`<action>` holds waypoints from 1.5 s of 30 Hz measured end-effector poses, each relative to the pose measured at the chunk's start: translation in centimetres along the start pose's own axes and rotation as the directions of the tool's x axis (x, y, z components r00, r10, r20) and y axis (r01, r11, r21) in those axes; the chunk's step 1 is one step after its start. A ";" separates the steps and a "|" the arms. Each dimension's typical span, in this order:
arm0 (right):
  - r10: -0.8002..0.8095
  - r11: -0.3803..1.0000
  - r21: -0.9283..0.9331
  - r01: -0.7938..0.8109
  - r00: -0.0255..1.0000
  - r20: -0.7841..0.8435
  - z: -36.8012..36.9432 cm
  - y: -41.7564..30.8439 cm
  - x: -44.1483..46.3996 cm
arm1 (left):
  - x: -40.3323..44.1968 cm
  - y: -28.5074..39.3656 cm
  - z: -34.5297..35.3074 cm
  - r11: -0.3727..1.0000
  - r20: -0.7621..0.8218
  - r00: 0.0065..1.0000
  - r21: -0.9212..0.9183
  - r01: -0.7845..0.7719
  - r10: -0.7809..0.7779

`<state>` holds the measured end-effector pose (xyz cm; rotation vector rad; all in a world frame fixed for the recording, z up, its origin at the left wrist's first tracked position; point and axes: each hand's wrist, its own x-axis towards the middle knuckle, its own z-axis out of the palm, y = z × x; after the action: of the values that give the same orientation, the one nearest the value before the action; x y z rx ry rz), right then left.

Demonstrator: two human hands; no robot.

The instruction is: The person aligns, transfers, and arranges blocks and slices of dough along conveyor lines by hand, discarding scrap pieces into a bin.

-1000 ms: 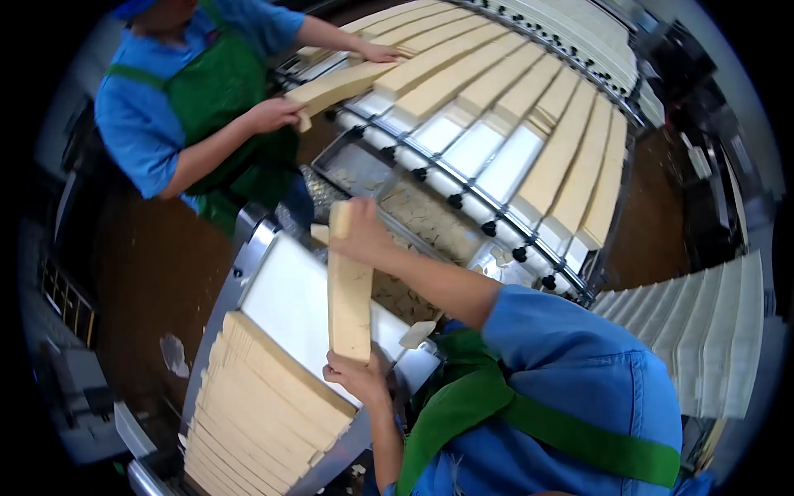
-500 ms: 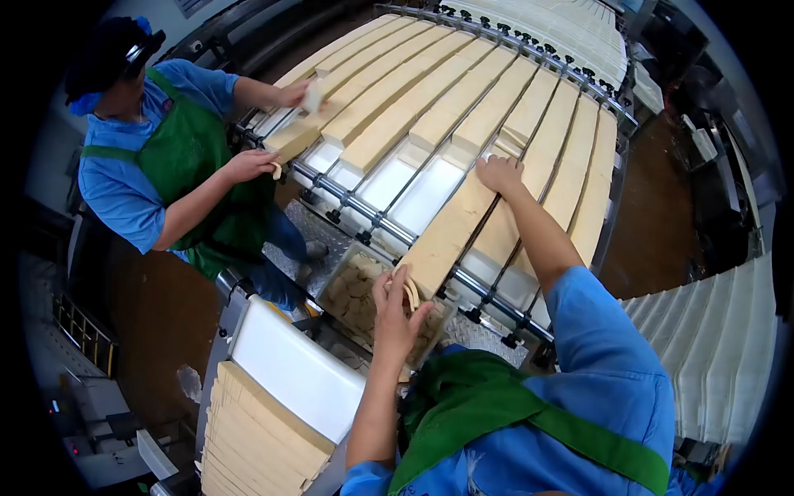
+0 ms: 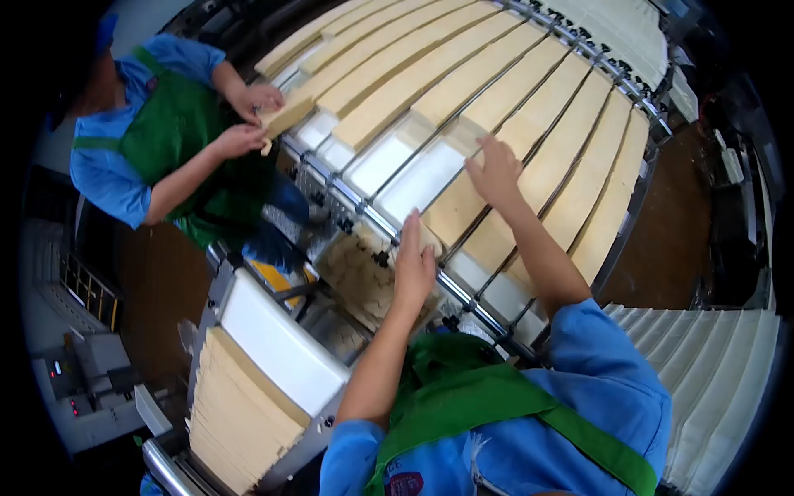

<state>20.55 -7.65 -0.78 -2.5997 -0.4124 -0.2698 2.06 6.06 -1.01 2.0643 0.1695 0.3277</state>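
Note:
A long pale yellow slab point(image 3: 460, 203) lies between two thin rods on the white-bottomed rack, its near end just inside the front rail. My left hand point(image 3: 413, 266) is upright at that end, fingers straight and together. Beside its fingers shows a small pale edge piece point(image 3: 432, 240), partly hidden; I cannot tell whether the hand touches it. Over the far part of the same slab is my right hand point(image 3: 499, 172), slightly blurred, fingers apart and holding nothing visible. Contact with the slab is unclear.
Several similar slabs point(image 3: 529, 116) fill neighbouring lanes. A bin of pale scraps point(image 3: 351, 277) stands below the front rail point(image 3: 364, 207). At left, a co-worker point(image 3: 182, 157) handles a slab's near end. A conveyor point(image 3: 273, 343) carries stacked pale sheets point(image 3: 240, 413).
The slab has shifted away from me, off the front rail. My left hand has straightened, and its curled strips are out of sight. My right hand's fingers have opened. The co-worker's hands have come together.

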 end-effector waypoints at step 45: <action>-0.669 0.737 0.371 0.566 0.527 0.524 19.0 -40.0 -25.5 | -37.1 -8.3 -16.4 0.519 -0.808 0.177 -0.178 0.836 -0.561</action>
<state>-14.54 29.06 -6.33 -2.2043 -1.5595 0.4345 -38.13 14.35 -6.62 1.6827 1.8578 0.6348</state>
